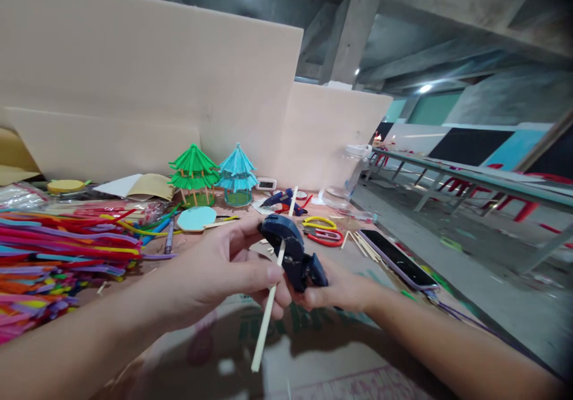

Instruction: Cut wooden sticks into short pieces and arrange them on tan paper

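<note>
My left hand [237, 262] pinches a thin pale wooden stick [264, 328] between thumb and fingers. The stick slants upward and passes through the jaws of a dark blue hand cutter [286, 242] with a rounded head. My right hand [335, 286] is closed around the lower part of this cutter, and its fingers are partly hidden behind it. Both hands are close together above the cardboard-covered table [233, 358]. Behind them stand a green two-tiered pavilion model [194, 176] and a light blue one [237, 176].
Many colourful pipe cleaners [67, 257] lie at left. A blue octagonal piece [196, 218], glue gun [280, 199], red-handled scissors [326, 237] and yellow-handled tool [320, 223] lie beyond my hands. At right are a phone [398, 258], loose sticks [360, 245] and a clear jug [347, 176].
</note>
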{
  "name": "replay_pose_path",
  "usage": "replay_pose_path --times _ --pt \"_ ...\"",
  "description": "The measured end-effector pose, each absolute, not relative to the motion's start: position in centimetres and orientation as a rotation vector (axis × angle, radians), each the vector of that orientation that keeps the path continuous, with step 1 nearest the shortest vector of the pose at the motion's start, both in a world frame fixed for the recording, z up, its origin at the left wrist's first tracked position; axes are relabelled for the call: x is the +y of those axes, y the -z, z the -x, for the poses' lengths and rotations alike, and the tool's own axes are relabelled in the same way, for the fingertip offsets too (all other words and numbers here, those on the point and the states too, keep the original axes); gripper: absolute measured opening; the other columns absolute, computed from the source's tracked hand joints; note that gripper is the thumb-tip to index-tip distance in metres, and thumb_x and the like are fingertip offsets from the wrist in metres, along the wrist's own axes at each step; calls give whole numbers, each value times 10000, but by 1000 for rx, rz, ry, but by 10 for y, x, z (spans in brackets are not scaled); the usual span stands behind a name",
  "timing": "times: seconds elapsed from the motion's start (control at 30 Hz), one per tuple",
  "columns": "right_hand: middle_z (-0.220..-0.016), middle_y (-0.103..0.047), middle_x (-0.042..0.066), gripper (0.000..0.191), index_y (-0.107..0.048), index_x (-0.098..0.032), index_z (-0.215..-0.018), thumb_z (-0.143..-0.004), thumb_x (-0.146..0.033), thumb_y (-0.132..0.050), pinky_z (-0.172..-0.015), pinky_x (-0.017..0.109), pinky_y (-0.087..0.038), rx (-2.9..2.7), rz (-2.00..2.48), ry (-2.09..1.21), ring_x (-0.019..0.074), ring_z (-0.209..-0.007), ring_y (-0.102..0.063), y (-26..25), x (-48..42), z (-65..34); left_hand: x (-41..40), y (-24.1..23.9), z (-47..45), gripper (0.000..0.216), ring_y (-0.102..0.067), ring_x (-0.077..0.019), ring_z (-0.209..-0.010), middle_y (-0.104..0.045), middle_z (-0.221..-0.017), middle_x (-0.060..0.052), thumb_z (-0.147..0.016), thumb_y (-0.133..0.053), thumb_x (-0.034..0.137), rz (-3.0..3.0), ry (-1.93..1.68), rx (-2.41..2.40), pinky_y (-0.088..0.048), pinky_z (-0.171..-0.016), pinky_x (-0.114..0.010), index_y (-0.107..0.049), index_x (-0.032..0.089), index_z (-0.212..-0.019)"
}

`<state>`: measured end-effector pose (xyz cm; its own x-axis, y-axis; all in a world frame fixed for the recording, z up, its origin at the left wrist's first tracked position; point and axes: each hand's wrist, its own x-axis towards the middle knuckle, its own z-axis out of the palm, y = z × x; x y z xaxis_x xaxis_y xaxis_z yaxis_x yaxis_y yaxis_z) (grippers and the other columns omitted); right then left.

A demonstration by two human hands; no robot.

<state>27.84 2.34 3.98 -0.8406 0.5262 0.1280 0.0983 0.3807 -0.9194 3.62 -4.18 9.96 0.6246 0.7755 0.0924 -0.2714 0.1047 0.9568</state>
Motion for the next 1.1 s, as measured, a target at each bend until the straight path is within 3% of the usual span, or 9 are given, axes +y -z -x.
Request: replay_pose_path --times 0.1,0.27,0.37,0.5,0.57,0.67,0.73,0.87,1.1 --pt "-688 -565 -27 471 -635 -192 -862 -795 -639 -768 -494 227 -449 -2274 530 -1487 116 -572 -519 -38 23 -278 -41 -98 -38 480 -699 -95 -594 -709 -702 8 -815 -879 339 -1237 -825 460 -613 -613 -173 -678 171 -1216" --pt "-760 -642 -4 300 -635 -209 -893 -819 -469 -764 -524 245 -509 -2318 559 -1218 140 -621 -592 -43 16 -276 -40 -98 -34 368 -718 -105 -652 -729 -864 -8 -898 -776 174 -1242 -790 329 -574 -545 -144 -667 250 -1241" --pt "-933 -739 44 265 -665 -218 -1028 -806 -326 -759 -659 322 -597 -2352 657 -808 201 -756 -694 -52 11 -275 -37 -102 -23 520 -724 -89 -644 -713 -1100 -17 -922 -723 124 -1325 -694 329 -525 -514 -129 -591 376 -1357" --pt "-1006 -765 67 349 -647 -233 -1106 -765 -180 -699 -779 390 -600 -2368 695 -148 254 -890 -732 -63 12 -282 -30 -103 -12 716 -719 -95 -754 -537 -1479 -56 -930 -723 207 -1608 -742 513 -556 -600 -180 -421 503 -1508" --pt "-980 -759 90 327 -630 -215 -1078 -754 -180 -657 -756 402 -586 -2344 657 124 269 -873 -728 -65 16 -288 -26 -103 -10 549 -684 -111 -799 -605 -1382 -58 -928 -728 296 -1744 -779 672 -546 -639 -190 -545 393 -1437" --pt "-999 -754 118 326 -611 -201 -1083 -758 -198 -622 -772 420 -573 -2311 610 320 280 -881 -722 -66 21 -294 -23 -107 -10 204 -643 -150 -812 -710 -982 -44 -976 -631 360 -1945 -637 799 -520 -703 -216 -736 200 -1048" --pt "-998 -754 113 325 -605 -207 -1080 -756 -201 -620 -779 411 -571 -2295 614 319 271 -875 -722 -66 22 -295 -25 -110 -10 307 -632 -166 -791 -689 -828 -40 -1000 -565 387 -2046 -543 788 -503 -705 -229 -732 167 -864" --pt "-982 -747 94 332 -590 -220 -1047 -719 -183 -619 -767 400 -571 -2300 638 255 258 -846 -715 -65 21 -293 -30 -113 -13 299 -639 -163 -758 -690 -781 -27 -972 -607 414 -1982 -564 799 -504 -679 -220 -732 171 -853" --pt "-1042 -733 124 377 -560 -210 -1126 -755 -203 -626 -793 405 -577 -2270 591 278 266 -911 -711 -69 18 -291 -34 -109 -14 183 -622 -137 -692 -699 -722 10 -923 -639 274 -1863 -648 823 -477 -629 -196 -770 196 -821"
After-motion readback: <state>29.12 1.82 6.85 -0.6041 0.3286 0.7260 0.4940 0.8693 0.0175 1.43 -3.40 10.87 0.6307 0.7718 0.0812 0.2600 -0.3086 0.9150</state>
